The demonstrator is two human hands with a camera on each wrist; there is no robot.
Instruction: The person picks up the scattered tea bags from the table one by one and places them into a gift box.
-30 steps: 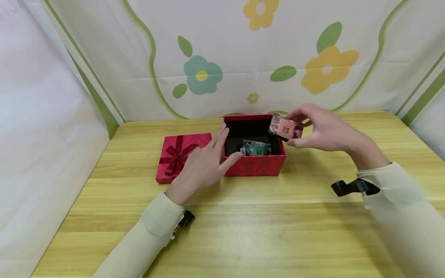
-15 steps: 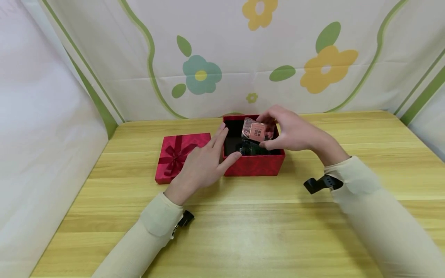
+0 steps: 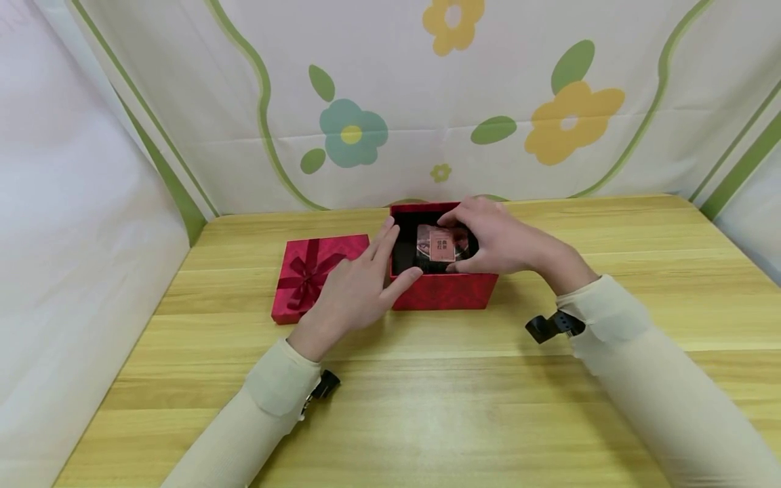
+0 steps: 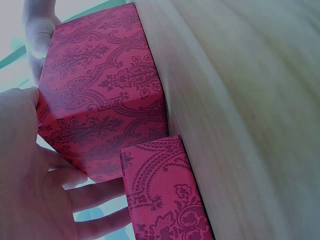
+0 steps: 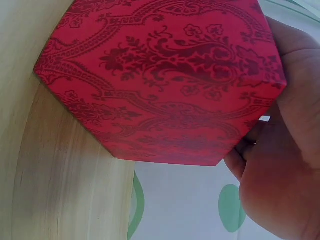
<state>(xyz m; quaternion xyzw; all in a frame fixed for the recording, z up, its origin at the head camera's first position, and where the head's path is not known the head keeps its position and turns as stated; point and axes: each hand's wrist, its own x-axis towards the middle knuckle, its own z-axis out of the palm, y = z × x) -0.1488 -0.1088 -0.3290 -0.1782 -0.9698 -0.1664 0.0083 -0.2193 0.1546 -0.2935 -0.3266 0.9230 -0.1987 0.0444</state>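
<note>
A red patterned gift box [image 3: 444, 293] stands without its lid, its dark inside facing up. Inside it, my right hand [image 3: 506, 234] holds a tea packet [image 3: 442, 244] with a pink label, thumb on the near edge and fingers on the far one. The green-labelled packet seen earlier in the box is now hidden. My left hand [image 3: 350, 291] lies with fairly straight fingers against the box's left end, thumb at the near rim. In the left wrist view, fingers of that hand [image 4: 102, 195] reach between the box [image 4: 105, 70] and the lid [image 4: 167, 195].
The red lid [image 3: 299, 278] with a dark red ribbon bow lies on the wooden table [image 3: 439, 400], left of the box and partly behind my left hand. A white curtain [image 3: 421, 108] with printed flowers hangs behind the table's far edge.
My right hand has carried the pink-labelled tea packet leftward from the box's right rim and lowered it inside, over the green-labelled packet. The left hand has stayed in place.
</note>
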